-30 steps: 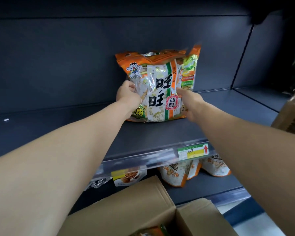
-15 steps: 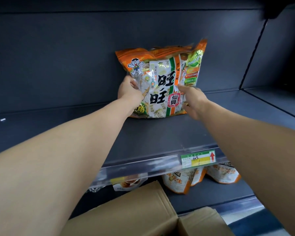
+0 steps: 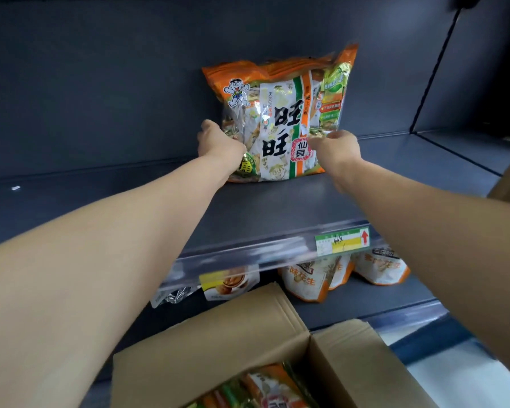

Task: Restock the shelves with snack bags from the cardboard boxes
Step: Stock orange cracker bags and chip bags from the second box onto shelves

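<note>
One rice-cracker bag [image 3: 280,119] stands upright near the rear of the upper shelf [image 3: 277,213]. Its top seal appears to lean on the back panel [image 3: 100,83], and its printed face is turned outward. This orientation keeps the product name readable from the aisle.

The left hand [image 3: 220,147] grips the bag's edge at 8 o'clock, thumb raised. The right hand [image 3: 334,151] meets the front face at 4 o'clock with fingers curled. It cannot be determined whether those fingers pinch the film or only touch it. Contact low on both sides probably steadies the soft, top-heavy pack while it is squared up.

At 5 o'clock from the bag, a green-and-yellow price label [image 3: 342,241] sits in the shelf's clear front rail. Peanut pouches [image 3: 304,282] stand on the lower shelf just beneath it.

At 6 o'clock in the view, an open cardboard box [image 3: 218,343] holds further snack bags [image 3: 265,387]. Restocking of this shelf is judged to be at an early stage.
</note>
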Available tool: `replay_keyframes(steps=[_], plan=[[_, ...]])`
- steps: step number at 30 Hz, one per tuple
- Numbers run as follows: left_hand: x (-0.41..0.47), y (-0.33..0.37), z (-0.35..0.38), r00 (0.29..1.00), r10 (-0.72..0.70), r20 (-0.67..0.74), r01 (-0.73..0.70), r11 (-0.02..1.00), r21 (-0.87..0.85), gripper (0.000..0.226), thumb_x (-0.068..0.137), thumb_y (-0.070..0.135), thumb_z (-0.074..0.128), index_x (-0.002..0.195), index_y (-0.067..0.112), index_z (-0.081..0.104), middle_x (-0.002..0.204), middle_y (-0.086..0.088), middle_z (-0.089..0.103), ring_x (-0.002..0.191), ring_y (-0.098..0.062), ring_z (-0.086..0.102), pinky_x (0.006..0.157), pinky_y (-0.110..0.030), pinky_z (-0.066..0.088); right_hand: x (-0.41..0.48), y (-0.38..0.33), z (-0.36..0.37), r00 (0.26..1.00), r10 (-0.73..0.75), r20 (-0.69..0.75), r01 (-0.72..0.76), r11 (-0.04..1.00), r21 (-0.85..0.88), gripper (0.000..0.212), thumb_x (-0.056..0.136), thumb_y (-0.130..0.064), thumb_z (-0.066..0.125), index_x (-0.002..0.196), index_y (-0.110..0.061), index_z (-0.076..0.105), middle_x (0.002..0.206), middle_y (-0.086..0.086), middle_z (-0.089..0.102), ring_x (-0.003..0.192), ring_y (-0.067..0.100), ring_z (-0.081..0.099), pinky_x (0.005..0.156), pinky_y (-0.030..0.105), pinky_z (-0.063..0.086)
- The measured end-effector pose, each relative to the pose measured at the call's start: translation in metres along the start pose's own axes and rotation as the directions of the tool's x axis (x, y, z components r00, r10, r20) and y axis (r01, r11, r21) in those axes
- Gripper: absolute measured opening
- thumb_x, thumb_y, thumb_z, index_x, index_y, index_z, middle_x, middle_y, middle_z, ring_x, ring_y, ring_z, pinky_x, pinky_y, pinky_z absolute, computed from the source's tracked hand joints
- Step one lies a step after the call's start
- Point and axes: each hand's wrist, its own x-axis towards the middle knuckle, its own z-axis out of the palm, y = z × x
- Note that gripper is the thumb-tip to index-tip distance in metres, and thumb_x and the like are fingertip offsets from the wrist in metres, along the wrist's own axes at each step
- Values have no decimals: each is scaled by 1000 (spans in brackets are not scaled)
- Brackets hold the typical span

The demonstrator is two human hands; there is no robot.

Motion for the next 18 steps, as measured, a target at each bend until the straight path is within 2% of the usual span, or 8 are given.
replay_keyframes(steps=[3, 4, 6, 9, 11, 14, 16, 18], plan=[[-23, -2, -10, 998, 70, 2, -70, 998, -2, 32, 86, 7, 60, 117, 12, 51, 118, -1, 50, 104, -19, 52, 82, -27, 45, -25, -2, 2, 997, -63, 31, 67, 988, -140, 36, 92, -23, 58, 125, -9, 54, 116, 8, 60, 98, 22, 56, 79, 29, 44], [-34, -3, -14, 995, 96, 21, -96, 995, 1, 20, 86, 5, 59, 104, 15, 55, 107, 2, 52, 97, -17, 51, 79, -26, 44, -36, -2, 3, 995, -80, 58, 89, 981, -174, 26, 91, -23, 59, 114, -10, 58, 106, 6, 60, 91, 20, 56, 75, 28, 43], [-56, -7, -21, 987, 125, 98, -125, 992, -7, 17, 85, 4, 59, 88, 19, 53, 99, 2, 54, 91, -17, 52, 73, -25, 43, -58, 1, 4, 991, -97, 96, 114, 976, -188, 7, 89, -19, 60, 87, -13, 60, 83, 4, 59, 74, 19, 53, 67, 29, 45], [-92, -20, -31, 958, 121, 258, -119, 993, -23, 23, 84, 3, 62, 74, 22, 53, 98, -2, 61, 92, -18, 56, 75, -24, 46, -92, 12, 4, 985, -83, 150, 104, 985, -138, 24, 88, -8, 59, 65, -15, 55, 64, 5, 55, 57, 18, 51, 62, 31, 50], [-113, -34, -38, 922, 98, 374, -97, 995, -22, 29, 82, 2, 63, 67, 23, 52, 91, -6, 63, 94, -20, 59, 84, -27, 51, -121, 20, 5, 977, -50, 208, 73, 992, -100, 26, 91, -6, 58, 67, -12, 53, 62, 7, 52, 49, 14, 49, 53, 25, 49], [-142, -58, -46, 805, 20, 592, -70, 996, 61, 19, 83, -2, 62, 73, 14, 58, 71, -5, 55, 63, -14, 52, 64, -26, 48, -155, 35, 5, 954, 28, 298, 28, 982, -184, 19, 93, -9, 58, 74, -11, 54, 61, 8, 55, 37, 8, 51, 44, 21, 47], [-159, -79, -52, 711, -97, 696, -41, 983, 179, 8, 84, 2, 63, 86, 8, 58, 74, -9, 54, 59, -13, 49, 57, -24, 43, -174, 50, 7, 926, 121, 358, -1, 948, -317, 10, 92, -9, 57, 82, -7, 58, 62, 8, 56, 42, 11, 54, 46, 22, 48], [-171, -104, -55, 649, -225, 727, 4, 956, 293, 9, 85, 6, 64, 90, 6, 57, 75, -9, 53, 60, -14, 49, 56, -24, 42, -190, 67, 9, 864, 276, 421, -33, 866, -500, 8, 93, -11, 56, 90, -5, 61, 66, 10, 56, 54, 19, 56, 51, 25, 46]])
